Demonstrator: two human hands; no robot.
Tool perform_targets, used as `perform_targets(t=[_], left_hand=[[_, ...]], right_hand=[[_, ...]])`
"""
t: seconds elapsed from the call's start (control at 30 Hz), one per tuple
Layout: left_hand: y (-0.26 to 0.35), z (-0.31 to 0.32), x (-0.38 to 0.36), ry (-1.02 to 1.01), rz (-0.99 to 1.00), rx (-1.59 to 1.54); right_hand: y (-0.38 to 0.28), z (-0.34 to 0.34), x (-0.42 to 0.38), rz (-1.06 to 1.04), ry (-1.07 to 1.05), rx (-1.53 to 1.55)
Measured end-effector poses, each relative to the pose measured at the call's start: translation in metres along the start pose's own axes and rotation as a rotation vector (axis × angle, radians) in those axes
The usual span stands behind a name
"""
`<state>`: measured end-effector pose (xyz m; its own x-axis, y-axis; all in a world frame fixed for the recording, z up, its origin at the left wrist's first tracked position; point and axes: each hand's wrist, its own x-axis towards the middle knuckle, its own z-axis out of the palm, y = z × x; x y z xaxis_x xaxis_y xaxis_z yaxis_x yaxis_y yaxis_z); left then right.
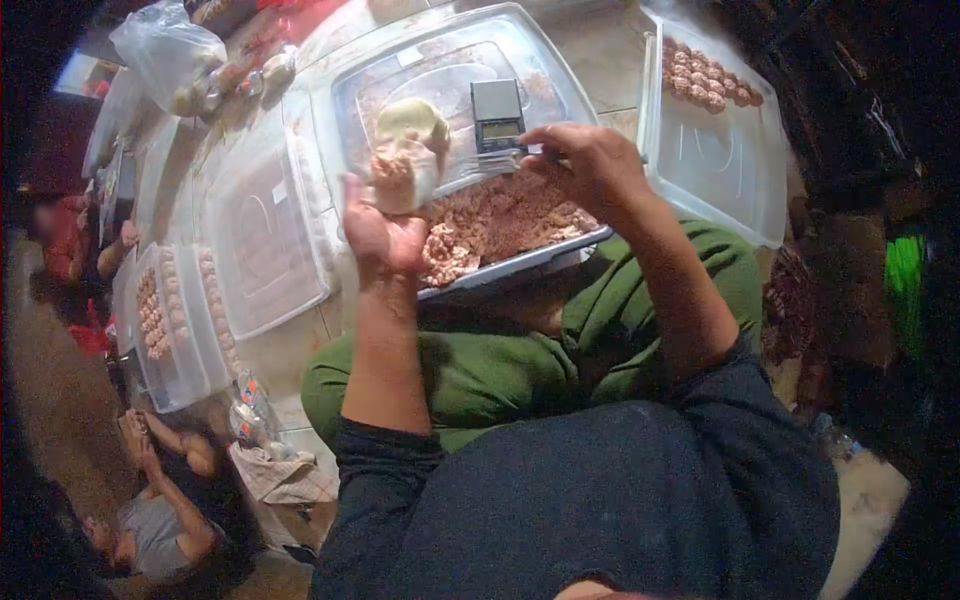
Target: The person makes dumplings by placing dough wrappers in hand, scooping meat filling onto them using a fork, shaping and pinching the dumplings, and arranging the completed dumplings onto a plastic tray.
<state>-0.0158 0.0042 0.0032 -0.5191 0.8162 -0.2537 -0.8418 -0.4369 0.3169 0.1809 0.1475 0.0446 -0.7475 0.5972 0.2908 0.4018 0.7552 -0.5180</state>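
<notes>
My left hand [385,235] is palm up at the near left corner of the tub. Resting on it is a blurred white and pinkish lump [402,180], which hides most of its fingers. Just beyond lies a smooth pale dough lump [408,118]. My right hand [590,165] hangs over the tub's right side, thumb and fingertips pinched by the front of a small digital scale [497,110]; what they hold is too small to tell. Below both hands, brown-pink crumbly mixture [510,220] fills the near part of the tub. The scale stands on a clear plastic lid [455,75].
Right, a clear tray [715,175] holds rows of brownish balls [705,80]. Left are a clear lid [265,240] and narrow containers [180,335] of balls. Plastic bags [170,50] stand at the upper left. Another person [165,510] sits lower left; a second person [75,245] is behind.
</notes>
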Motion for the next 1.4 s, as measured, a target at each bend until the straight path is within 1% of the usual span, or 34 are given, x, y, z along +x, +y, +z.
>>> perform_targets(t=[0.07, 0.1, 0.13, 0.17, 0.2, 0.23, 0.27, 0.37, 0.4, 0.5, 0.57, 0.6, 0.7, 0.73, 0.8, 0.87, 0.9, 0.97, 1.0, 1.1, 1.13, 1.17, 1.23, 1.27, 1.3, 1.33, 1.37, 1.4], left_hand=[[0.003, 0.029, -0.013, -0.045, 0.032, 0.059], [0.001, 0.028, -0.013, -0.049, 0.094, 0.181], [-0.001, 0.026, -0.011, -0.053, 0.155, 0.305], [-0.003, 0.024, -0.011, -0.055, 0.214, 0.429], [-0.003, 0.032, -0.016, 0.022, 0.197, 0.434], [-0.002, 0.032, -0.016, 0.011, 0.188, 0.402], [0.000, 0.032, -0.015, 0.000, 0.180, 0.368], [0.003, 0.027, -0.011, -0.034, 0.176, 0.335], [0.004, 0.026, -0.010, -0.047, 0.179, 0.336], [0.000, 0.025, -0.009, -0.019, 0.228, 0.490], [0.001, 0.011, 0.000, 0.001, 0.244, 0.396], [0.000, 0.016, -0.001, 0.010, 0.253, 0.351], [-0.001, 0.035, -0.017, -0.103, 0.225, 0.250], [-0.001, 0.028, -0.009, 0.002, 0.310, 0.255], [0.006, 0.026, -0.006, 0.007, 0.283, 0.185], [0.008, 0.028, -0.007, 0.037, 0.230, 0.098], [0.009, 0.028, -0.007, 0.015, 0.240, 0.112], [0.012, 0.025, -0.008, -0.027, 0.260, 0.139], [0.012, 0.031, -0.012, 0.014, 0.270, 0.183], [0.023, 0.019, -0.007, 0.018, 0.323, 0.138], [0.021, 0.020, -0.007, 0.044, 0.319, 0.189], [0.018, 0.023, -0.010, 0.037, 0.261, 0.171], [0.009, 0.039, -0.021, 0.017, 0.153, 0.126], [0.007, 0.036, -0.021, 0.043, 0.027, 0.025], [0.004, 0.035, -0.022, -0.090, -0.078, -0.055], [-0.003, 0.035, -0.024, -0.144, -0.097, -0.101], [-0.008, 0.038, -0.025, -0.203, -0.114, -0.146], [-0.010, 0.034, -0.024, -0.221, -0.100, -0.091]], right_hand=[[0.007, -0.001, -0.004, 0.052, -0.241, -0.272], [0.011, 0.001, -0.003, 0.076, -0.357, -0.409], [0.018, 0.017, -0.004, 0.145, -0.408, -0.469], [0.025, 0.029, -0.007, 0.105, -0.369, -0.451], [0.030, 0.040, -0.010, 0.068, -0.331, -0.430], [0.033, 0.050, -0.013, 0.028, -0.291, -0.410], [0.031, 0.061, -0.017, -0.056, -0.257, -0.370], [0.024, 0.079, -0.020, -0.103, -0.348, -0.348], [0.024, 0.077, -0.022, -0.135, -0.325, -0.245], [0.017, 0.072, -0.021, -0.121, -0.420, -0.298], [0.018, 0.072, -0.024, -0.134, -0.378, -0.246], [0.018, 0.072, -0.026, -0.140, -0.356, -0.219], [0.019, 0.076, -0.027, -0.097, -0.367, -0.176], [0.021, 0.078, -0.028, -0.075, -0.352, -0.153], [0.018, 0.079, -0.027, -0.029, -0.324, -0.110], [0.009, 0.070, -0.025, 0.075, -0.382, -0.008], [0.002, 0.066, -0.022, 0.126, -0.410, 0.044], [-0.006, 0.069, -0.018, 0.038, -0.367, 0.201], [-0.009, 0.069, -0.016, -0.010, -0.344, 0.280], [-0.011, 0.055, -0.007, -0.001, -0.296, 0.553], [-0.022, 0.032, -0.003, 0.056, -0.305, 0.561], [-0.020, 0.026, -0.003, 0.022, -0.256, 0.621], [-0.020, 0.020, -0.002, 0.031, -0.129, 0.759], [-0.023, 0.016, 0.001, -0.068, -0.053, 0.664], [-0.028, 0.011, 0.004, -0.160, 0.020, 0.570], [-0.033, 0.008, 0.004, -0.250, 0.092, 0.476], [-0.036, 0.012, 0.003, -0.291, 0.120, 0.409], [-0.036, 0.022, 0.001, -0.334, 0.149, 0.343]])
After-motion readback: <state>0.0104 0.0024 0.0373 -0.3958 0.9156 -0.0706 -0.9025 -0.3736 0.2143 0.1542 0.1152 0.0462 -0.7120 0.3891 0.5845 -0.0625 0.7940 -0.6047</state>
